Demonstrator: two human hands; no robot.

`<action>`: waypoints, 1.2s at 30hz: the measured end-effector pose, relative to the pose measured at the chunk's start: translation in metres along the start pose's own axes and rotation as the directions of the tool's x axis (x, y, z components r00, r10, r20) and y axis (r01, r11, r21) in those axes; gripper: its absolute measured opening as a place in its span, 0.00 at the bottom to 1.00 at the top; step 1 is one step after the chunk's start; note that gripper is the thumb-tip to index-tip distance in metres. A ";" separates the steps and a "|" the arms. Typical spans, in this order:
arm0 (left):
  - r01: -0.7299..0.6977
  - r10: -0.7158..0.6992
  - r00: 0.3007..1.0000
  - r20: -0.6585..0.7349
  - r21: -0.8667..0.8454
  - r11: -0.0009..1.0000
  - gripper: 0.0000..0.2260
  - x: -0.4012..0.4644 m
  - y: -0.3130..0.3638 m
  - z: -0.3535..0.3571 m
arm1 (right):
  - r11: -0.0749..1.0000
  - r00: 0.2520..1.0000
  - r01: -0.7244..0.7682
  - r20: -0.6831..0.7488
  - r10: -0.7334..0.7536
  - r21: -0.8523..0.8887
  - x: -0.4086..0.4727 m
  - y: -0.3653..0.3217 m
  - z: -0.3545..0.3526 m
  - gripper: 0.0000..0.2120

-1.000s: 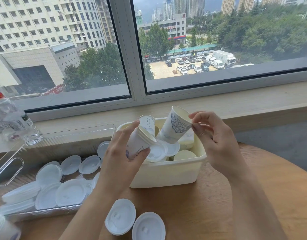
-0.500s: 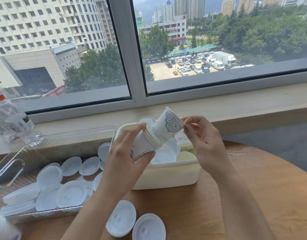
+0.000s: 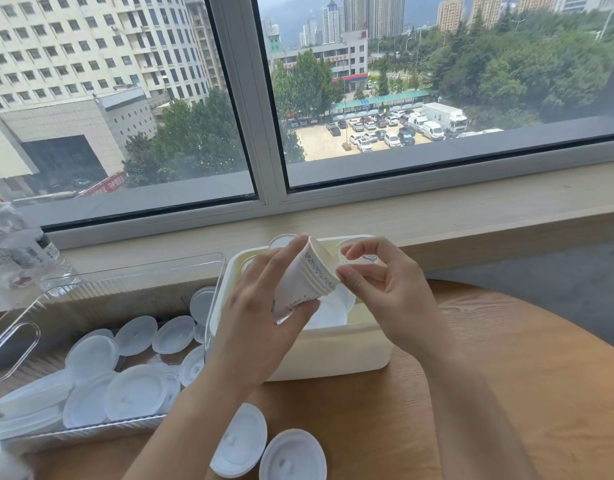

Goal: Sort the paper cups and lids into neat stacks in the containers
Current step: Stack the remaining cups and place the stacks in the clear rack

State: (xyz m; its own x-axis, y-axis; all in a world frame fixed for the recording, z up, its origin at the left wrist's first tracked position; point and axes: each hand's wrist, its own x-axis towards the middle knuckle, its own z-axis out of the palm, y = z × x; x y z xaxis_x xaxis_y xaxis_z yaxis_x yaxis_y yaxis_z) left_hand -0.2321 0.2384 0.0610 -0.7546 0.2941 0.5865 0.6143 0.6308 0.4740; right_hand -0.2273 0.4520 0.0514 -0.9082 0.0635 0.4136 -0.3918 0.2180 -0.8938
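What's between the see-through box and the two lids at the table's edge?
Nothing: in the head view, bare wooden table separates the clear container from the two loose lids.

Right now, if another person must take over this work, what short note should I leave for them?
Left hand grips a nested stack of paper cups, tilted over the white bin.
Right hand has its fingertips at the stack's rim; whether it pinches is unclear.
Done: many lids lie in the clear tray, mostly spread out.
Left: set the stack down, sort the lids and cups in the white bin, and collect two lids on the table.
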 end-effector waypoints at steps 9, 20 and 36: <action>0.007 -0.006 1.000 -0.026 0.021 1.000 0.31 0.003 -0.010 0.000 | 0.930 0.992 0.089 -0.047 -0.113 -0.358 0.010 0.003 -0.007 0.18; 0.077 -0.071 0.995 -0.070 0.090 0.993 0.33 0.005 -0.035 -0.012 | 0.739 0.997 -0.033 0.030 0.071 -0.673 0.055 0.018 -0.018 0.23; 0.100 -0.096 0.993 -0.064 0.054 0.994 0.32 -0.002 -0.035 -0.010 | 0.965 0.957 0.190 -0.184 -0.223 -0.183 0.044 -0.009 -0.024 0.12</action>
State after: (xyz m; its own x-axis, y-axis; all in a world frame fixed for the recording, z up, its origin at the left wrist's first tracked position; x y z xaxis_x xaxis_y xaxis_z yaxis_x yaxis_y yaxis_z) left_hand -0.2494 0.2086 0.0497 -0.7939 0.1853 0.5791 0.5225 0.6950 0.4939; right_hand -0.2603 0.4757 0.0822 -0.7547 0.1915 0.6275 -0.5235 0.4006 -0.7519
